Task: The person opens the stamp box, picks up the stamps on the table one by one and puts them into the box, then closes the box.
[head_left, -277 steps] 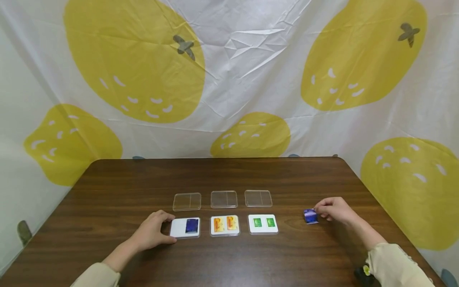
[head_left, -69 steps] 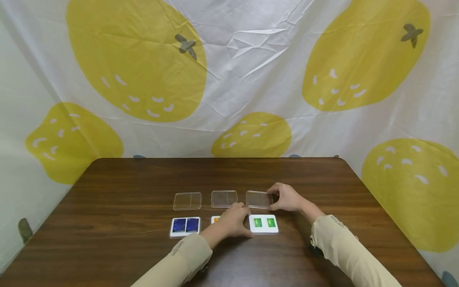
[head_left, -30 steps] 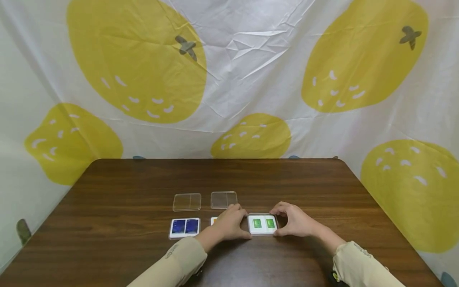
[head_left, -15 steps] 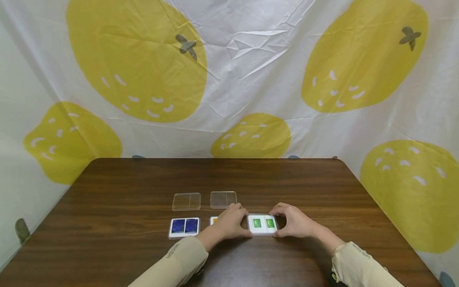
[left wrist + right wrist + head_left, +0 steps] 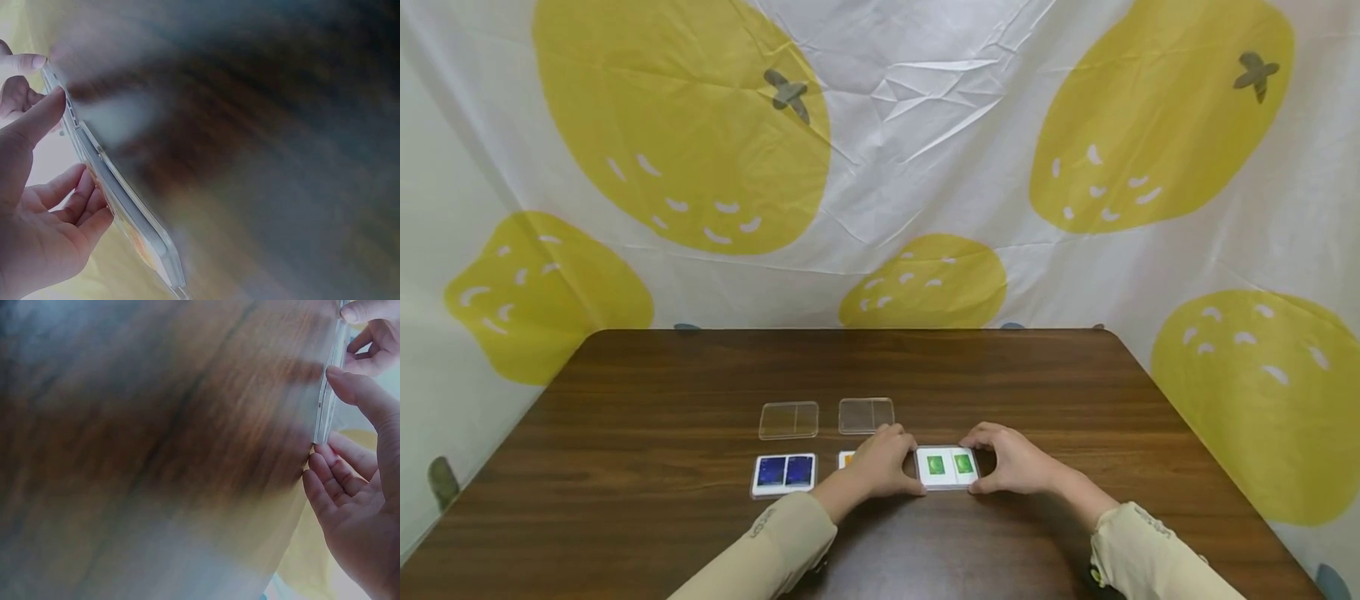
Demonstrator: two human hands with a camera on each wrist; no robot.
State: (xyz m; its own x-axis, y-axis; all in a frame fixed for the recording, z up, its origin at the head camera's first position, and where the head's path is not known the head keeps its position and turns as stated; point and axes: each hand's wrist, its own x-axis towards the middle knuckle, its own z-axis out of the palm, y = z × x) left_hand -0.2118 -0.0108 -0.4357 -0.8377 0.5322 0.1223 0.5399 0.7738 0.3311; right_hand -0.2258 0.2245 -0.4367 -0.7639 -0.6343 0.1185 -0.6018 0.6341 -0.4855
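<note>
In the head view, a flat clear plastic case (image 5: 947, 482) holds a white insert with two green squares. My left hand (image 5: 880, 463) grips its left end, thumb at the near edge and fingers at the far edge. The right hand (image 5: 1018, 462) grips the opposite end the same way. A clear lid lies over this case. In the right wrist view, the case (image 5: 324, 412) shows edge-on between thumb and fingers. Left of it, a case (image 5: 847, 459) with orange squares is mostly hidden behind my left hand.
A case (image 5: 785, 475) with two dark blue squares sits farther left. Behind the row lie two clear lids, a left lid (image 5: 779, 420) and a right lid (image 5: 857, 415). All rest on a brown wooden table (image 5: 700, 375), with a lemon-print curtain (image 5: 925, 200) behind.
A second blue square joined the left case earlier. My right hand then took the rightmost lid from the back and brought it onto the green case. Over the last second both hands stayed nearly still.
</note>
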